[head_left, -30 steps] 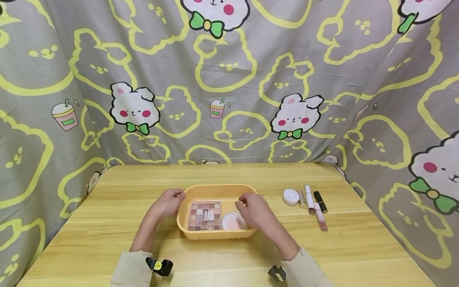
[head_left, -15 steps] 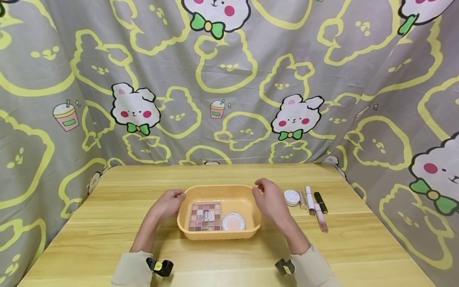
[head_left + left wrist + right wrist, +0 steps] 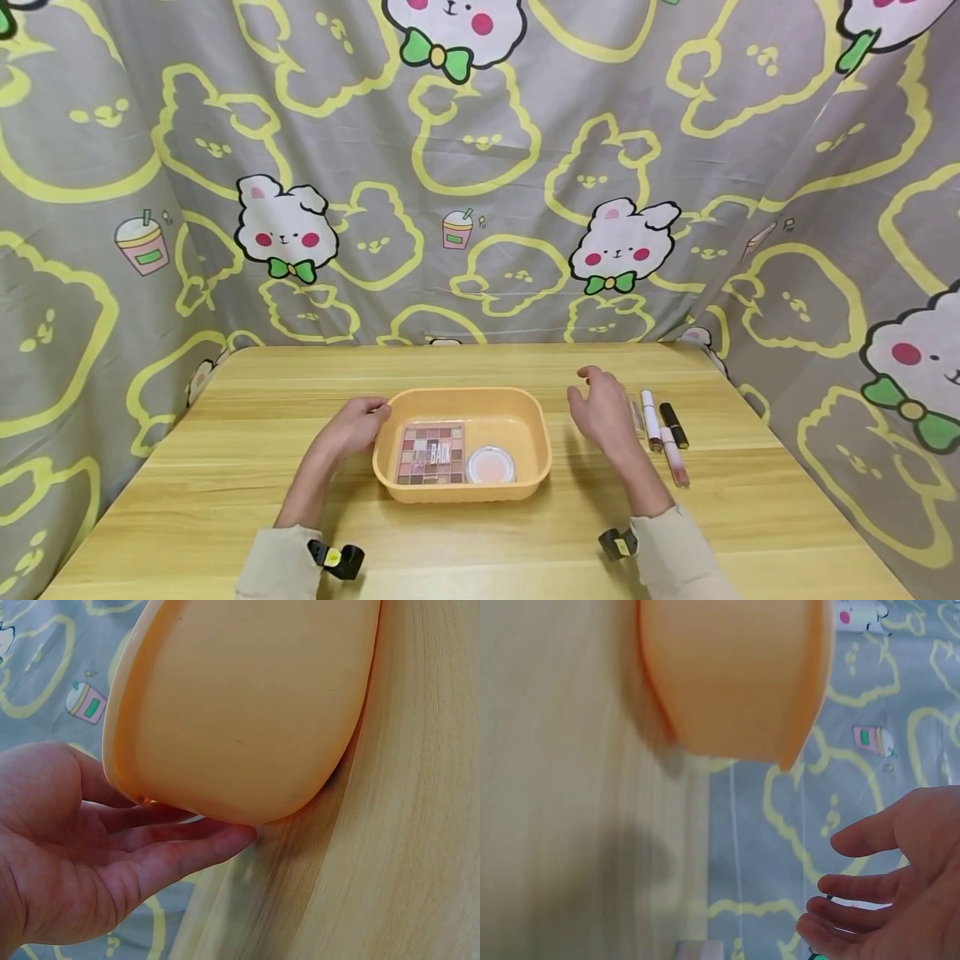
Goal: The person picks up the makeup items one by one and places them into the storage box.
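An orange tray (image 3: pixel 465 493) sits at the lower centre of the frame, holding a makeup palette (image 3: pixel 431 454) and, at its right, a round compact (image 3: pixel 491 465). The left hand (image 3: pixel 356 425) touches the tray's left end; I cannot tell whether it grips. Right of the tray, the right hand (image 3: pixel 603 412) hovers, fingers parted, near a white tube (image 3: pixel 650 417), a black tube (image 3: pixel 674 425) and a pink tube (image 3: pixel 675 457).

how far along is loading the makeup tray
Apparently done: the palette and compact lie in the tray. In hand: the left hand holds the tray's rim; the right hand, holding nothing, hovers beside the tubes. Probably left: those tubes, lying outside the tray.
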Demonstrator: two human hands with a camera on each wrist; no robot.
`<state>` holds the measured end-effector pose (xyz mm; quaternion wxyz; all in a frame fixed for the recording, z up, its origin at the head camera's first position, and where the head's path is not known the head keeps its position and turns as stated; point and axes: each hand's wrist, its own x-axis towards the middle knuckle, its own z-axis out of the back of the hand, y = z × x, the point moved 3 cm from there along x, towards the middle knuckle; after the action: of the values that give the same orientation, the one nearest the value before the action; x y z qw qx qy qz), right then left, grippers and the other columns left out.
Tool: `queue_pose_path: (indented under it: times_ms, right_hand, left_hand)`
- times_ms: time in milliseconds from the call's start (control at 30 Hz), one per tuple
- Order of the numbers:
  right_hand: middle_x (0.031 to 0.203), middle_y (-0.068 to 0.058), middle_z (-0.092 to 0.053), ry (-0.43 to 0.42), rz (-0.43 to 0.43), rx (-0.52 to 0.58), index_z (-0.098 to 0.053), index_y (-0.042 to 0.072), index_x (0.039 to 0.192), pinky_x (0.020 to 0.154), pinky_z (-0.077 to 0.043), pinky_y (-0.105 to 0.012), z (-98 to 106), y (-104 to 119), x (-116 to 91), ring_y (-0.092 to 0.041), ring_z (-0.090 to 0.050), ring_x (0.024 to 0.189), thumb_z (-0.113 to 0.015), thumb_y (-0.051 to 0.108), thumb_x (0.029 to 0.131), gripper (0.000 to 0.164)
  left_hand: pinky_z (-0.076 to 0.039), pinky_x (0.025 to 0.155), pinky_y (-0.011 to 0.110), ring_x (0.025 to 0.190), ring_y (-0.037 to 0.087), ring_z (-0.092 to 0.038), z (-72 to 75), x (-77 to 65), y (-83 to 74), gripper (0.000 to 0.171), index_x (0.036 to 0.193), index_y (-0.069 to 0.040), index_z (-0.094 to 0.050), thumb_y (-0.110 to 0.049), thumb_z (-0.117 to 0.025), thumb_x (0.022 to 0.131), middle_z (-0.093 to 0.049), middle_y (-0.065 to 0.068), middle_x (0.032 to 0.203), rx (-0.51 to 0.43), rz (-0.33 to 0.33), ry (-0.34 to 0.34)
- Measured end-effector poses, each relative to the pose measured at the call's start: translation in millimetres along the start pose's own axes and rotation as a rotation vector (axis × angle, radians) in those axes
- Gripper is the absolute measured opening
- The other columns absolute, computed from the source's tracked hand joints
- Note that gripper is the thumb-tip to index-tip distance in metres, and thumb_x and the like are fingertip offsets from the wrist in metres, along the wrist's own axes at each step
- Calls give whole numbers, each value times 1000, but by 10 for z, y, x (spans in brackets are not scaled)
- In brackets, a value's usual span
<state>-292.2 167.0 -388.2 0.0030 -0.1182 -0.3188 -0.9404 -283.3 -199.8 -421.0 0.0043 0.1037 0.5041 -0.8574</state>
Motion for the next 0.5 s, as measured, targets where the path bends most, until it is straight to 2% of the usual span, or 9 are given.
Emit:
queue_pose_path:
  times_ms: [200,500]
  right_hand:
    - [131,-35,-55,-4,-30,-26,-53,-6,139,89,-49,-60,-21,-163,52,-51,-54,119,-53,17,98,47]
    - [138,-39,-47,37,-49,-21,-48,-11,141,105,-39,-64,-31,-380,114,-56,-40,131,-49,11,96,50]
  left_hand:
    - [-61,81,42,106,27,-68,-3,10,20,43,141,9,-51,-15,-40,108,-64,25,126,-21,0,-4]
    - [-61,81,42,106,28,-68,-4,6,14,44,142,10,-49,-15,-40,108,-63,26,127,-28,-5,0]
